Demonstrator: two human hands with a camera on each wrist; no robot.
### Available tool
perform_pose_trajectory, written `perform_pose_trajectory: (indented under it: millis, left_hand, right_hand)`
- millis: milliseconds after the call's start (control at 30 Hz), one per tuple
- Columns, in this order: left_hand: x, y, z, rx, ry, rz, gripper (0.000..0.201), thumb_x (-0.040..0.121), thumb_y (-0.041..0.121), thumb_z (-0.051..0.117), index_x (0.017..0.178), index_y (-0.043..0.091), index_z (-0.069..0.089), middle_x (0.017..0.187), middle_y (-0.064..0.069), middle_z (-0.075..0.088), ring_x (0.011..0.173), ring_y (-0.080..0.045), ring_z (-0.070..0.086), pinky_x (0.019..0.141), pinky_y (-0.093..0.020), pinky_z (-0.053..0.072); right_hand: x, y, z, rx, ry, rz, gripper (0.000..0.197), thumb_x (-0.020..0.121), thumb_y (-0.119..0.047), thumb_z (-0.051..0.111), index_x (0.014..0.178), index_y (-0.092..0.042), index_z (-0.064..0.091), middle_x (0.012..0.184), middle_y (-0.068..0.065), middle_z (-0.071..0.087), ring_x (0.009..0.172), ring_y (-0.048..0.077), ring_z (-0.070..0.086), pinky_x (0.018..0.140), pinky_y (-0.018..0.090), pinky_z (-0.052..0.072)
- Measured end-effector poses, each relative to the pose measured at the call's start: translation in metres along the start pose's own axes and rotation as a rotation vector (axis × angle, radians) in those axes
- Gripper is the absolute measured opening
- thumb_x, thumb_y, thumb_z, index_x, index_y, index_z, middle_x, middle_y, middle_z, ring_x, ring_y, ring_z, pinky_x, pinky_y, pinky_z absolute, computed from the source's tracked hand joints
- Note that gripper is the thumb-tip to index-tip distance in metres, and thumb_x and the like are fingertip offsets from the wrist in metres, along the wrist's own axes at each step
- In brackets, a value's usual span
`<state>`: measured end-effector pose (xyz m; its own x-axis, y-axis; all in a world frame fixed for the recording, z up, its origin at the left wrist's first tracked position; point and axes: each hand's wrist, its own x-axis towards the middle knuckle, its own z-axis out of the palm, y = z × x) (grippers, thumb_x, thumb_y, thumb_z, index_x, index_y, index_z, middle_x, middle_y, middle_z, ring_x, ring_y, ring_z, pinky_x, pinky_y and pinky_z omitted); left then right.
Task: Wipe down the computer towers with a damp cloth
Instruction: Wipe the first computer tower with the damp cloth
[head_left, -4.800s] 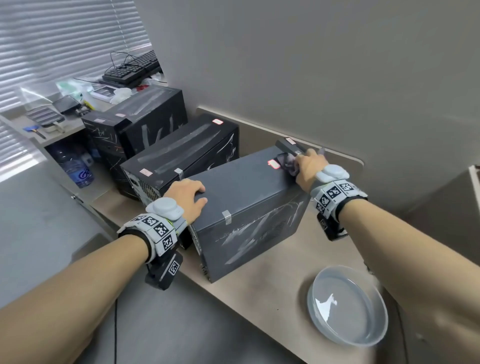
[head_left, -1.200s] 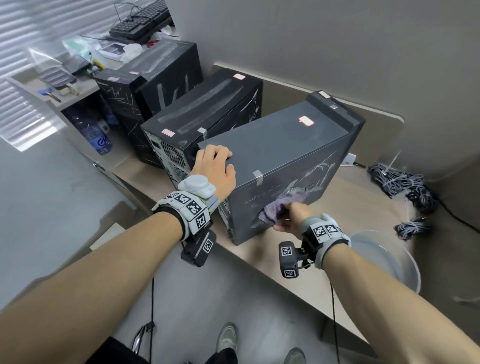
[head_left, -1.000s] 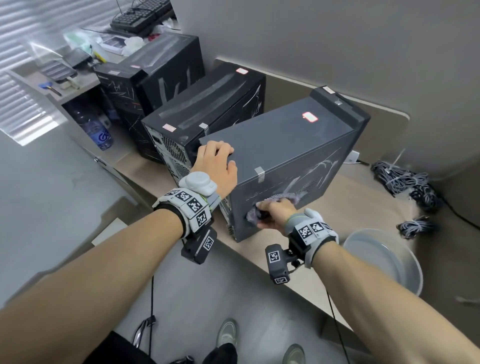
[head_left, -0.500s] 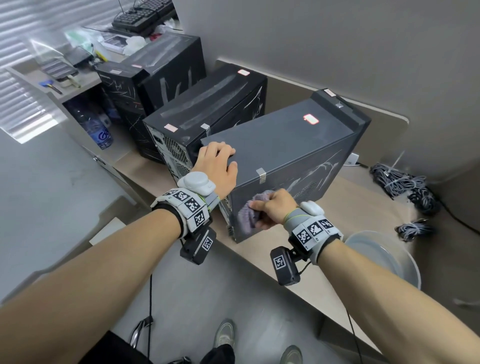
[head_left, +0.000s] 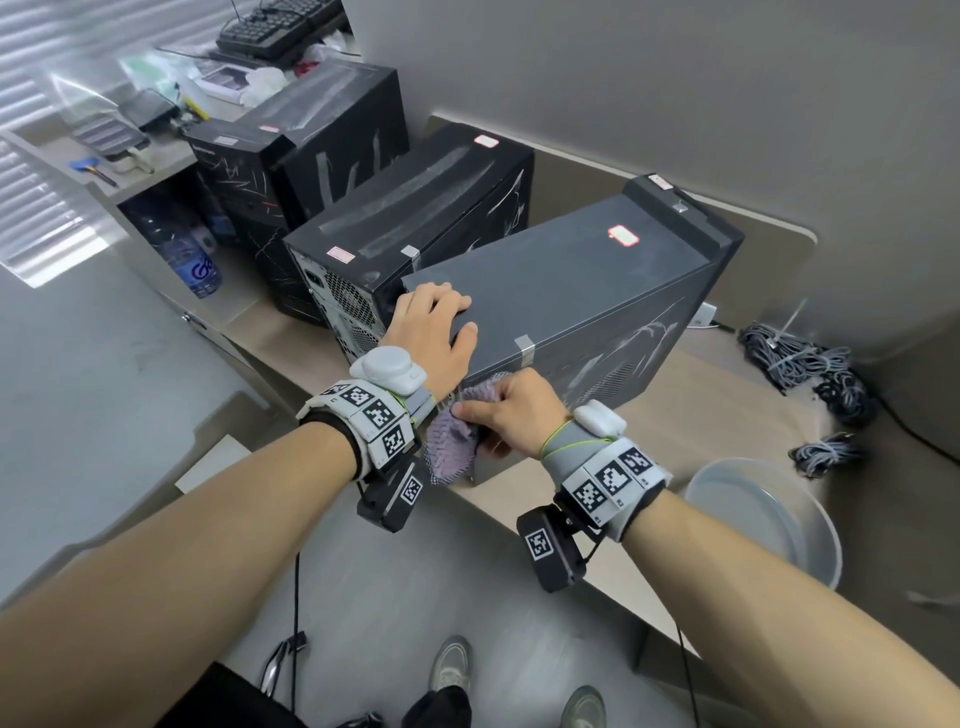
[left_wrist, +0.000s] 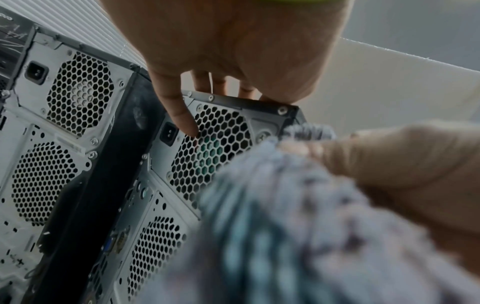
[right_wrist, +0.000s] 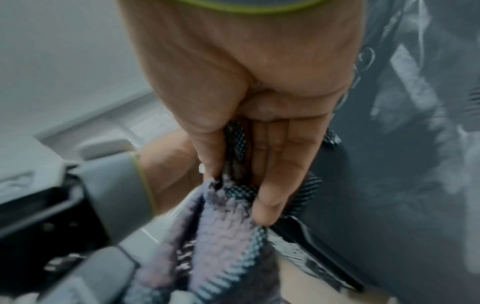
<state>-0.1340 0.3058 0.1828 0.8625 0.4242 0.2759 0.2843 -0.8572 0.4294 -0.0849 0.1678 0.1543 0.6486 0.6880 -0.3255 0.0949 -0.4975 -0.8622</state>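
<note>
Since half a second ago, the right hand (head_left: 511, 415) has been sliding the cloth (head_left: 451, 446) toward the near corner of the grey tower (head_left: 571, 291), so the cloth is now hanging partly past the tower's rear edge. The right hand's fingers (right_wrist: 270, 193) are gripping the purple-grey cloth, bunched, against the tower's side panel low down. The left hand (head_left: 434, 332) is resting on the tower's top near corner, its fingers (left_wrist: 182, 115) curling over the edge onto the perforated back panel. The grey tower is standing upright on the tabletop (head_left: 727, 415), just beside a second black tower (head_left: 426, 208), with a third black tower (head_left: 311, 135) beyond that. A translucent basin (head_left: 769, 519) is sitting at the tabletop's near edge to the right, and bundled cables (head_left: 800, 358) are lying near the wall.
</note>
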Motion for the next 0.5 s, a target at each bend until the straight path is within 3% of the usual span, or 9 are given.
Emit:
perform_pose_trajectory:
  millis: [100,200,267,333,433,500]
  left_hand:
    - [0.001,0.001,-0.002,0.001,-0.015,-0.011,0.034,0.094,0.026,0.053,0.123,0.009,0.060,0.132,-0.011,0.051,0.128,-0.030,0.038,0.105,-0.033,0.030]
    - [0.002,0.003,-0.005,0.029,-0.022,-0.027,0.034,0.093,0.027,0.055,0.123,0.012,0.059,0.133,-0.007,0.051,0.127,-0.027,0.040,0.103,-0.032,0.032]
    - [0.005,0.007,-0.008,0.056,-0.057,-0.056,0.034,0.093,0.027,0.054,0.124,0.014,0.058,0.134,-0.005,0.051,0.126,-0.027,0.042,0.102,-0.038,0.036]
    - [0.010,0.016,-0.010,0.079,-0.088,-0.073,0.034,0.092,0.026,0.055,0.123,0.013,0.058,0.132,-0.005,0.053,0.126,-0.028,0.044,0.103,-0.042,0.036]
    - [0.012,0.032,-0.008,0.068,-0.099,-0.042,0.035,0.092,0.025,0.057,0.124,0.011,0.058,0.136,-0.005,0.053,0.137,-0.030,0.036,0.110,-0.045,0.028]
    - [0.012,0.045,-0.003,0.054,-0.147,-0.008,0.039,0.094,0.027,0.055,0.130,0.014,0.054,0.146,-0.003,0.045,0.144,-0.027,0.025,0.115,-0.044,0.021]
  right_hand:
    - [0.009,0.025,-0.005,-0.095,0.001,0.123,0.031,0.077,-0.031,0.078,0.070,-0.002,0.068,0.063,0.012,0.066,0.054,0.029,0.064,0.052,0.035,0.056]
    - [0.023,0.060,-0.015,-0.089,0.125,0.253,0.030,0.078,-0.034,0.075,0.066,-0.011,0.062,0.074,0.016,0.069,0.067,0.033,0.068,0.068,0.046,0.058]
    - [0.030,0.073,-0.028,-0.010,0.216,0.278,0.026,0.081,-0.028,0.073,0.065,-0.014,0.058,0.081,0.014,0.068,0.075,0.028,0.066,0.076,0.042,0.056]
    - [0.034,0.076,-0.048,0.020,0.306,0.284,0.022,0.084,-0.019,0.072,0.069,-0.013,0.057,0.082,0.009,0.062,0.078,0.020,0.058,0.076,0.032,0.050]
    - [0.042,0.079,-0.075,-0.052,0.396,0.295,0.036,0.079,-0.024,0.076,0.060,-0.015,0.046,0.077,0.010,0.056,0.075,0.022,0.054,0.073,0.033,0.049]
    - [0.036,0.073,-0.084,-0.172,0.396,0.266,0.042,0.080,-0.030,0.074,0.061,-0.016,0.040,0.077,0.010,0.052,0.074,0.023,0.049,0.068,0.029,0.039]
